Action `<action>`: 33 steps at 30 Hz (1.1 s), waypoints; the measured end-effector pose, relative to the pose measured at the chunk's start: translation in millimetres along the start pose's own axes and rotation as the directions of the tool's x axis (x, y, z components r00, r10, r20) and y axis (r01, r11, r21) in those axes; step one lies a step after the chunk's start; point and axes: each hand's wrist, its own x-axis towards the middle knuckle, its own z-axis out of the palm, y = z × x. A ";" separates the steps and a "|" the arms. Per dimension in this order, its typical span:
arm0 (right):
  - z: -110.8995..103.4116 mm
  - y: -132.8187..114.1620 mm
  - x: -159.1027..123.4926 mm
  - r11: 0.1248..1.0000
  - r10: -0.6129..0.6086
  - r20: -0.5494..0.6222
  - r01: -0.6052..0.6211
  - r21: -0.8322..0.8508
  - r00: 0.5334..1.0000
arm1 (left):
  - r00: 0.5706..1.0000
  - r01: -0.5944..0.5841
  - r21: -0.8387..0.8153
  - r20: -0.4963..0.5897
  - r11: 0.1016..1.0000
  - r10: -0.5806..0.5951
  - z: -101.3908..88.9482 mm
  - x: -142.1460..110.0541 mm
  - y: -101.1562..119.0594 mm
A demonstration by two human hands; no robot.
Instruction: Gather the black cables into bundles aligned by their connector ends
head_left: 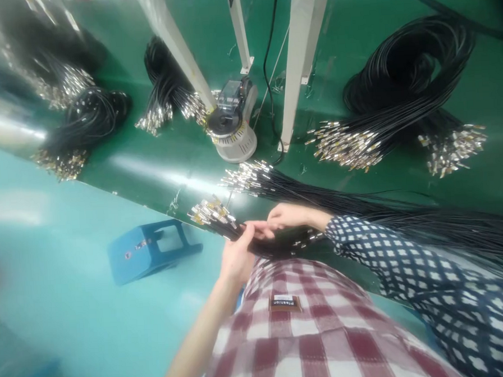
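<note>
My left hand (237, 254) is closed around a bundle of thin black cables (260, 245) near the front edge of the green table (157, 159). The bundle's metal-tipped ends (210, 213) fan out up and to the left of that hand. My right hand (287, 216), in a checked dark sleeve, grips the same bundle just to the right, fingers curled on it. More black cables (404, 214) trail from the bundle to the right across the table. A second fan of metal tips (247, 176) lies just behind the hands.
A round tape dispenser (232, 122) stands mid-table between white frame legs (301, 56). Coiled cable bundles with metal ends lie at the right (402, 90), back centre (166, 86) and left (83, 124). A blue box (149, 250) sits on the teal floor.
</note>
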 end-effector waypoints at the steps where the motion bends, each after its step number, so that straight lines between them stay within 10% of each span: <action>1: -2.0 0.6 -6.2 0.999 -0.017 -0.033 0.018 0.028 0.999 | 1.000 -0.004 -0.017 0.002 1.000 0.004 1.5 -1.5 -0.4; 7: -12.9 4.3 -67.6 0.882 -0.052 -0.410 0.234 0.408 0.911 | 0.990 -0.119 -0.186 -0.091 0.975 0.103 7.4 0.5 1.0; 12: 6.9 0.4 -100.9 0.841 -0.078 -0.496 0.324 0.433 0.865 | 0.984 -0.170 -0.157 -0.084 0.973 0.158 17.4 10.4 11.0; 28: 31.6 -6.4 -107.6 0.907 -0.081 -0.518 0.278 0.315 0.852 | 0.998 -0.057 -0.034 0.015 0.998 0.057 34.5 17.7 21.6; 33: 7.6 -4.9 -132.3 0.974 -0.030 -0.330 0.102 0.204 0.944 | 0.995 -0.089 -0.083 -0.042 0.993 0.086 28.0 19.6 20.7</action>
